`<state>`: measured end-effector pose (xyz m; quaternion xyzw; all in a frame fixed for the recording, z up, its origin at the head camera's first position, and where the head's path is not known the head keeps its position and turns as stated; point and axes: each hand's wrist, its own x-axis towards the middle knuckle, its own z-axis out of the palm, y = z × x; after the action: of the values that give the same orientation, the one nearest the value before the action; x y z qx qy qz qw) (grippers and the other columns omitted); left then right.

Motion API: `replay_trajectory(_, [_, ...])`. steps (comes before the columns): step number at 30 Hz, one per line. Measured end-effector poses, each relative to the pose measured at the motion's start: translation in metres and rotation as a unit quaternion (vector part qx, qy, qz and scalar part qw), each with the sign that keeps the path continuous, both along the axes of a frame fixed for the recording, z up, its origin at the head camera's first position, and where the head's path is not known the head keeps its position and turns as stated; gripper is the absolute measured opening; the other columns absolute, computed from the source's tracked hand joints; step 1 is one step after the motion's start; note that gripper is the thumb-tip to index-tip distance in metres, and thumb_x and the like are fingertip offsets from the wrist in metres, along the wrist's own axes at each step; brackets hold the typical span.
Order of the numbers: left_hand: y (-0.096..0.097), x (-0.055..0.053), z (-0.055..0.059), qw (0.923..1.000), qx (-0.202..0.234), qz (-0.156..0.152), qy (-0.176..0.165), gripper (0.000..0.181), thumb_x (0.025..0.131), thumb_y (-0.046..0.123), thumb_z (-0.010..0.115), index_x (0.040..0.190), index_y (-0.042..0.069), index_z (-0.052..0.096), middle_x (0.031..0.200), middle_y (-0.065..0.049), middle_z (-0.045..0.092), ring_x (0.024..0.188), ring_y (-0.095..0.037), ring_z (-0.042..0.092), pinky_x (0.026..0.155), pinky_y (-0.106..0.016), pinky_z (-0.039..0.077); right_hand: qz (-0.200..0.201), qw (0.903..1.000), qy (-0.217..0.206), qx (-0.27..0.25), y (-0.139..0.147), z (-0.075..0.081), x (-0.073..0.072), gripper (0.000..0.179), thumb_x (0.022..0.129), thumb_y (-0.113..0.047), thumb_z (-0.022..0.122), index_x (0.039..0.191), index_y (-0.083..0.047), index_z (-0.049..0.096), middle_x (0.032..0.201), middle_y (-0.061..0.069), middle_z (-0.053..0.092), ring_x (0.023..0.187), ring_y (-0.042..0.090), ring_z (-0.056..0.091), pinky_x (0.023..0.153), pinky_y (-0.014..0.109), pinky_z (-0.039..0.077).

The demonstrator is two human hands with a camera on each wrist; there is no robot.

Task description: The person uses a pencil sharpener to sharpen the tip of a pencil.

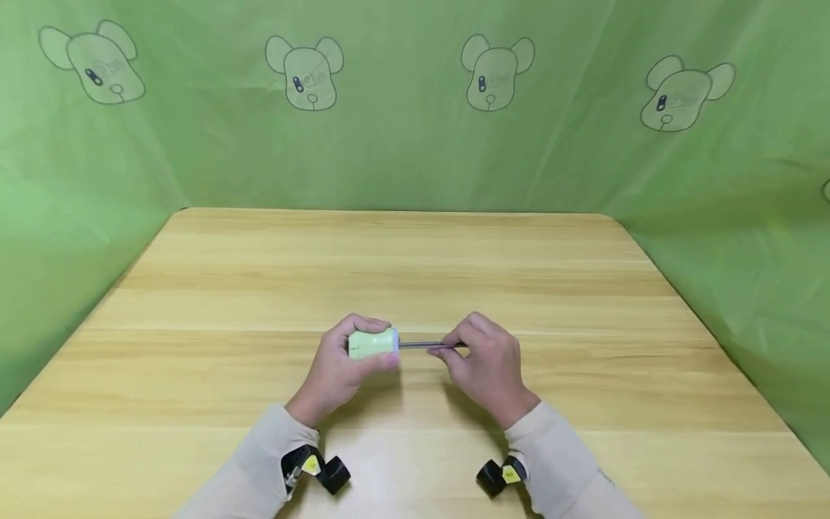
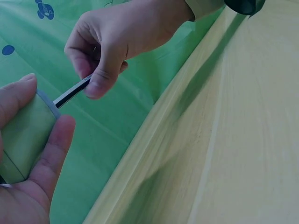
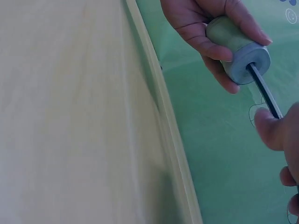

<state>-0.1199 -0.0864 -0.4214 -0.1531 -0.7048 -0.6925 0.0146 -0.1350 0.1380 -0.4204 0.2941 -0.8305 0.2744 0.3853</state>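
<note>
My left hand (image 1: 337,367) grips a light green cylindrical pencil sharpener (image 1: 371,344), fingers and thumb wrapped round its sides. Its blue-grey end face (image 3: 257,59) points right and has a round hole. A slim dark pencil (image 1: 418,345) with a silvery sheen enters that hole; its inner end is hidden. My right hand (image 1: 486,360) pinches the pencil between thumb and fingers, a short way out from the sharpener. In the left wrist view, the thumb and fingers cover the pencil's outer part. Both hands are held above the table, near its middle.
A wood-grain table (image 1: 415,267) stretches under both hands. Green sheeting (image 1: 402,158) with printed animal heads hangs behind it and along both sides. A black wrist camera (image 1: 333,474) sits at the left cuff, another camera (image 1: 493,477) at the right cuff.
</note>
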Motion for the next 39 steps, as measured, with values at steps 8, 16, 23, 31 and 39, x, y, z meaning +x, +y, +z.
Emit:
replay_trajectory(8, [-0.0011, -0.0013, -0.0010, 1.0000, -0.008, -0.002, -0.002, 0.036, 0.075, -0.002, 0.078, 0.106, 0.000, 0.060, 0.120, -0.016, 0.059, 0.089, -0.026, 0.058, 0.068, -0.027, 0.054, 0.040, 0.9990, 0.015, 0.011, 0.0027, -0.0030, -0.0014, 0.027, 0.057, -0.014, 0.093, 0.066, -0.010, 0.068, 0.063, -0.005, 0.053, 0.048, -0.001, 0.036, 0.038, 0.012, 0.028])
replay_trajectory(16, [-0.0016, -0.0010, -0.0007, 0.9997, -0.026, -0.002, 0.000, 0.038, 0.074, 0.003, 0.081, 0.108, 0.003, 0.063, 0.119, -0.014, 0.059, 0.089, -0.027, 0.057, 0.068, -0.029, 0.054, 0.034, 0.9936, -0.101, 0.038, 0.0041, 0.0003, 0.0002, 0.024, 0.066, -0.017, 0.090, 0.069, -0.013, 0.067, 0.066, -0.008, 0.057, 0.053, 0.003, 0.044, 0.045, 0.019, 0.038])
replay_trajectory(23, [0.0000, -0.0012, -0.0013, 0.9999, -0.003, 0.014, 0.003, 0.037, 0.074, -0.001, 0.079, 0.106, 0.001, 0.061, 0.120, -0.015, 0.060, 0.089, -0.026, 0.059, 0.069, -0.028, 0.055, -0.020, 0.9966, -0.078, 0.015, -0.0015, 0.0042, 0.0024, 0.033, 0.061, -0.022, 0.093, 0.082, -0.008, 0.072, 0.081, -0.001, 0.065, 0.073, 0.017, 0.060, 0.071, 0.037, 0.044])
replay_trajectory(31, [0.0001, 0.0004, -0.0010, 1.0000, 0.001, 0.004, 0.001, 0.036, 0.074, -0.002, 0.078, 0.106, 0.000, 0.060, 0.120, -0.016, 0.060, 0.091, -0.026, 0.059, 0.070, -0.028, 0.055, -0.032, 0.9994, -0.002, 0.008, -0.0027, -0.0005, 0.0036, 0.031, 0.053, -0.017, 0.095, 0.067, -0.012, 0.069, 0.064, -0.005, 0.052, 0.052, 0.008, 0.043, 0.047, 0.023, 0.034])
replay_trajectory(39, [-0.0006, -0.0012, -0.0001, 0.9999, -0.010, -0.007, 0.006, 0.036, 0.075, -0.002, 0.078, 0.107, 0.000, 0.060, 0.120, -0.017, 0.059, 0.089, -0.026, 0.058, 0.069, -0.027, 0.055, 0.010, 0.9992, 0.037, 0.011, -0.0003, -0.0001, 0.0004, 0.029, 0.056, -0.018, 0.093, 0.062, -0.012, 0.066, 0.059, -0.005, 0.044, 0.047, -0.001, 0.028, 0.038, 0.013, 0.021])
